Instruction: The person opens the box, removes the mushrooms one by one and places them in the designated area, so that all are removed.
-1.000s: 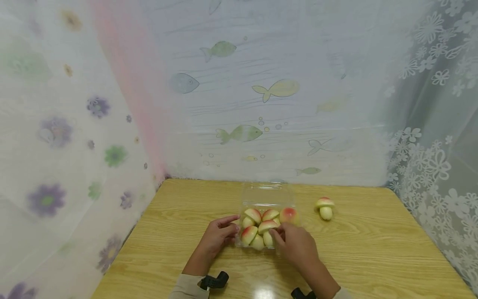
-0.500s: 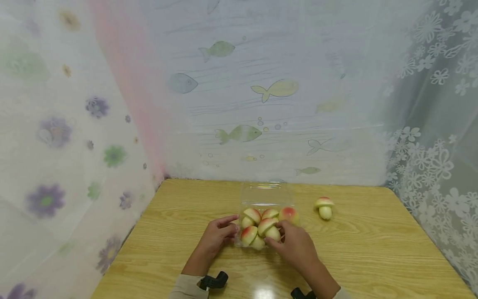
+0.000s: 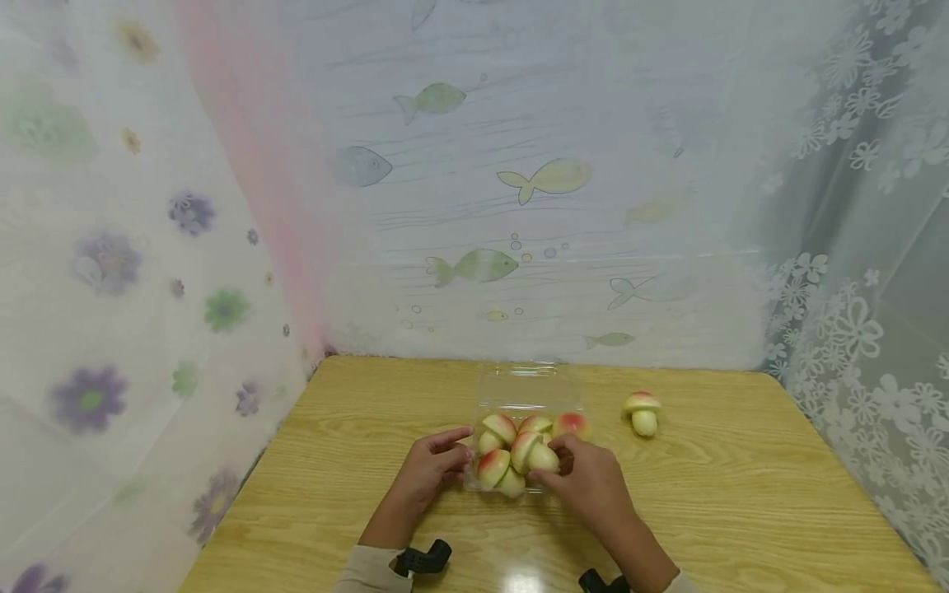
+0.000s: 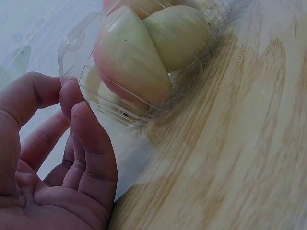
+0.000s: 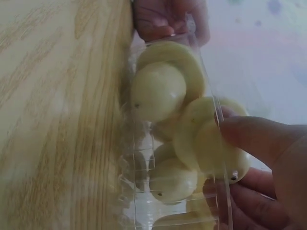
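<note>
A clear plastic clamshell box (image 3: 528,387) stands on the table with its lid raised at the back. Several toy mushrooms with pale yellow stems and red-tinged caps fill it, among them a front-left mushroom (image 3: 493,469). My left hand (image 3: 433,471) pinches the box's left rim (image 4: 76,45) between thumb and fingers. With my right hand (image 3: 589,479) I grip a mushroom (image 3: 535,455) at the box's front right, tilted with its stem toward my fingers. In the right wrist view the thumb lies over this held mushroom (image 5: 211,143), and the fingers are partly hidden behind it.
One more mushroom (image 3: 642,414) stands upright on the wooden table (image 3: 726,494), right of the box. A fish-printed curtain (image 3: 445,321) hangs along the table's back edge, with flowered curtains at both sides.
The mushroom at the right hand has turned from upright to tilted, its stem swinging right. The right fingers have shifted around it. My left hand stays at the box.
</note>
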Tool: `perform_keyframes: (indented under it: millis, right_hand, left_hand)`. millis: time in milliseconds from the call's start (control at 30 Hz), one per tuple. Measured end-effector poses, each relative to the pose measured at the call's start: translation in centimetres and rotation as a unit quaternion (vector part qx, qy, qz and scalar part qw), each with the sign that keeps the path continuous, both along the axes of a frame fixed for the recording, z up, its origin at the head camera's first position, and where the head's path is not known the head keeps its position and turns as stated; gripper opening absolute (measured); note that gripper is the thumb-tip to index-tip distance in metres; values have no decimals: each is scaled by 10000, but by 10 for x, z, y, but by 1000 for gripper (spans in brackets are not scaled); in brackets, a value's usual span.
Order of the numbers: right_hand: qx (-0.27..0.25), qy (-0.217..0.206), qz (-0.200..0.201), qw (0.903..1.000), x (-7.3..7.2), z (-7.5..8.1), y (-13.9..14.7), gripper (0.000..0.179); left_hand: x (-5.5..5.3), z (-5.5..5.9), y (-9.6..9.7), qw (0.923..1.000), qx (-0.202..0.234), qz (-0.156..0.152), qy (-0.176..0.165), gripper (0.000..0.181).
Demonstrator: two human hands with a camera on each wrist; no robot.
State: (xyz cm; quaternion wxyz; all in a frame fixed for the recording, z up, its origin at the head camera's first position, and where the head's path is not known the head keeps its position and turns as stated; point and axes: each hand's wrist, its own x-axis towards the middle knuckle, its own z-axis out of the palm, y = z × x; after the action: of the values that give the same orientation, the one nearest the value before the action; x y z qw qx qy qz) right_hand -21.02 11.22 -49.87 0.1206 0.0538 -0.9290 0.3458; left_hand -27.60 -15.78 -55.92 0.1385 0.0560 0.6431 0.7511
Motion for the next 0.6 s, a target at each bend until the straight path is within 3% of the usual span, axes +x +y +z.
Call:
perform_keyframes:
  millis: [400,600]
  right_hand:
    - [-46,853,-25,9963,-2,2,6,30]
    - [-36,1194,-73,9928,-2,8,10,34]
  left_hand:
    - [0,2,1,10000,0,11,-36,50]
    - [-1,1,1,10000,-11,16,-50,50]
